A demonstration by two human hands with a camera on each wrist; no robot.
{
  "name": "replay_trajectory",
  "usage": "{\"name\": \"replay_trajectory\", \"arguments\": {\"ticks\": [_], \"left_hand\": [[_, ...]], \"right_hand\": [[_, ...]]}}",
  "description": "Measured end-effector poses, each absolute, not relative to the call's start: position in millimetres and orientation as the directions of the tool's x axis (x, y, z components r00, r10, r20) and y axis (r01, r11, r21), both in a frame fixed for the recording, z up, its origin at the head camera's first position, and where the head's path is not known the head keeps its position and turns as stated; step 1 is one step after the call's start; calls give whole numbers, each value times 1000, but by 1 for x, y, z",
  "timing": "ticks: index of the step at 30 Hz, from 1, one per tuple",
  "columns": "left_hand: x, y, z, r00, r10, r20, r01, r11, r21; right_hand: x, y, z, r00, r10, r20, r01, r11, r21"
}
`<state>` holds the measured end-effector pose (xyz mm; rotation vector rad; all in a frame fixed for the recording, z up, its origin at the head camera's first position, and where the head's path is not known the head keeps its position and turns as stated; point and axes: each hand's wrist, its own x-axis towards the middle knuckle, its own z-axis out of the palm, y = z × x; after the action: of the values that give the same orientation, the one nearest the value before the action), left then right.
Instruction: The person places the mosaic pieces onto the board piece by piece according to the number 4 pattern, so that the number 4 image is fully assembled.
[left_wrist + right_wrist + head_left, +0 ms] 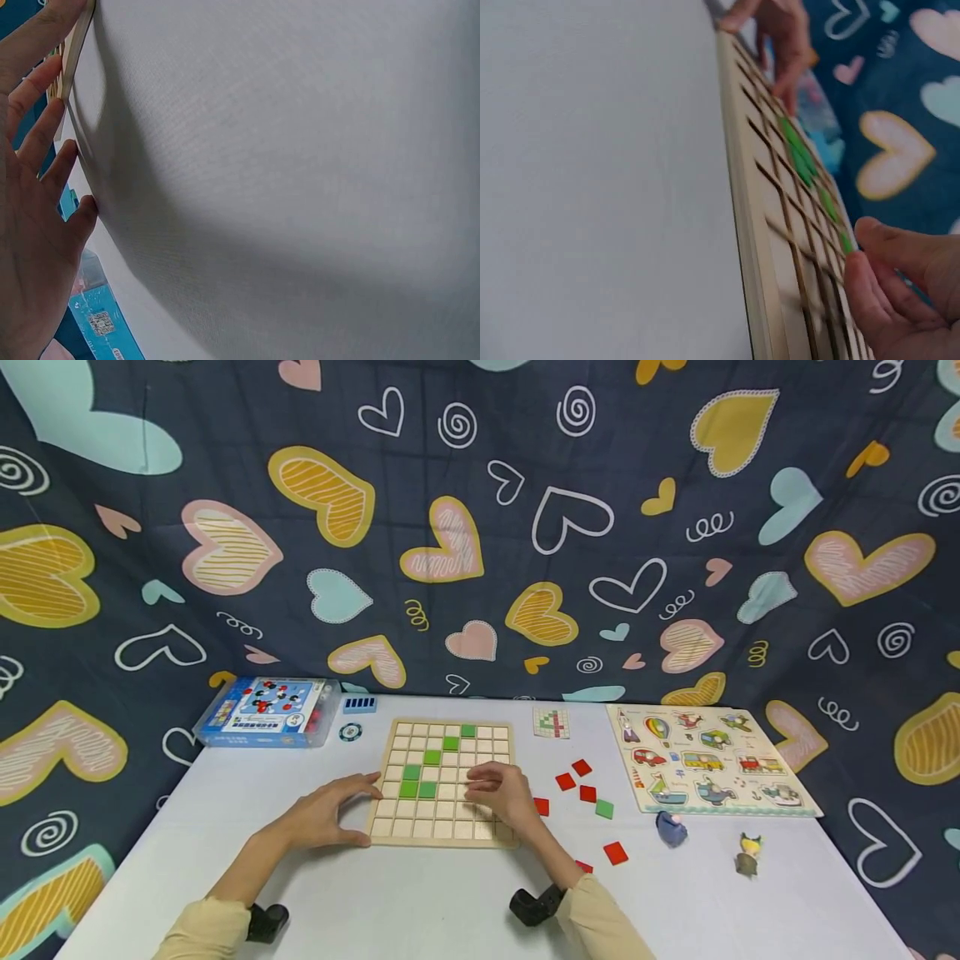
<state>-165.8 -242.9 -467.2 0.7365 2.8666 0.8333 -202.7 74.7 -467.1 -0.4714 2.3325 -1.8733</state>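
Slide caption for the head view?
Left hand at the edge of the board, right hand over it; green tiles on it, red tiles to the right.

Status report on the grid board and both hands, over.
Left hand at left edge of grid board. Right hand above board's right side, grip unclear. Six green tiles showing on board. In the way: right hand, covering part of board.
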Motion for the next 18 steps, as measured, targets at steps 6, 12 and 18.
{"name": "replay_trajectory", "arguments": {"ticks": [6, 12, 18], "left_hand": [[-166, -243, -467, -889, 455, 52, 413, 745, 524], [-166, -244, -467, -887, 458, 61, 419, 741, 526], [-165, -243, -467, -883, 464, 70, 428, 735, 527]], "right_hand": [[-186, 128, -463, -986, -154, 68, -105, 254, -961], [-171, 181, -460, -995, 36, 90, -70, 374, -925], [-165, 215, -460, -986, 128, 107, -31, 487, -873]]}}
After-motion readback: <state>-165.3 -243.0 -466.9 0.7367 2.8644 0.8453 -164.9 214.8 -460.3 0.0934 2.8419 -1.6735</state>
